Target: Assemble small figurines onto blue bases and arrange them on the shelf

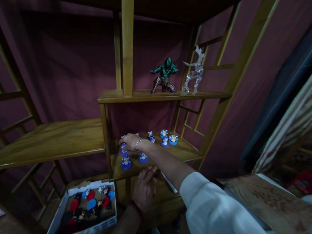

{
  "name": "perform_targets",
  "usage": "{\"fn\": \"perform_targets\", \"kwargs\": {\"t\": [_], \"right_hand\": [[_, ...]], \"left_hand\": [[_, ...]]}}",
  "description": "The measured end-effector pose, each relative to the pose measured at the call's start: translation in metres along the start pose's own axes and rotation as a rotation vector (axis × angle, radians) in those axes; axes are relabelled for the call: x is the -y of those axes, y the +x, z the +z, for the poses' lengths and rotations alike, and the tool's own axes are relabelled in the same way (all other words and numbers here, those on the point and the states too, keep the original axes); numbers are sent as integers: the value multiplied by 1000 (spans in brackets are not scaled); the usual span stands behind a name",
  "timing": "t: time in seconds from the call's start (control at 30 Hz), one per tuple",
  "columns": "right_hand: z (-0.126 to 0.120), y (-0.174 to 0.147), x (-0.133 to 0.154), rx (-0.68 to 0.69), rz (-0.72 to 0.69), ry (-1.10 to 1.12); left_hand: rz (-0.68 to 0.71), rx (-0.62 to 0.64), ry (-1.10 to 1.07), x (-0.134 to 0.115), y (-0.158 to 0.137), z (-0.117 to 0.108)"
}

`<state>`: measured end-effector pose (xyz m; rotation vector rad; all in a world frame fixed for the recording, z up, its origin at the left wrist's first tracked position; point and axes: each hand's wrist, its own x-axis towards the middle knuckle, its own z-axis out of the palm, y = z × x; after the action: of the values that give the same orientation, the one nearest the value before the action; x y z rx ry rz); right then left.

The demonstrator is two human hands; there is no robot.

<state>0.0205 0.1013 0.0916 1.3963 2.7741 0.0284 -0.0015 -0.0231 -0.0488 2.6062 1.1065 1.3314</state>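
My right hand (130, 141), wearing a thin bracelet, reaches onto the small middle shelf. Its fingers close around the top of a small purple-based figurine (124, 148) at the shelf's left side. Two similar figurines, one at the front left (126, 161) and one to its right (143, 157), stand nearer the shelf edge. Further right are a purple one (164, 141) and blue-based ones (173, 140); my right hand and forearm partly cover others behind. Just below the shelf's front edge is my left hand (145, 189), with a red bracelet, its fingers loosely bent and apart, no object visible in them.
A shallow box (115, 205) at the lower left holds several red, blue and black figurines. Above, a green hooded figure (167, 73) and a clear deer figurine (194, 72) stand on the upper shelf (143, 95). Wooden posts (128, 42) frame the compartments. A wooden surface (271, 201) lies right.
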Motion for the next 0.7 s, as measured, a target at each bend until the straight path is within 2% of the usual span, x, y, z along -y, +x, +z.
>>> {"fn": "perform_targets", "kwargs": {"t": [0.3, 0.7], "right_hand": [[1, 3, 8, 37, 3, -78], [2, 5, 10, 22, -2, -52]], "left_hand": [[-2, -35, 32, 1, -1, 5], [1, -58, 45, 0, 0, 4]]}}
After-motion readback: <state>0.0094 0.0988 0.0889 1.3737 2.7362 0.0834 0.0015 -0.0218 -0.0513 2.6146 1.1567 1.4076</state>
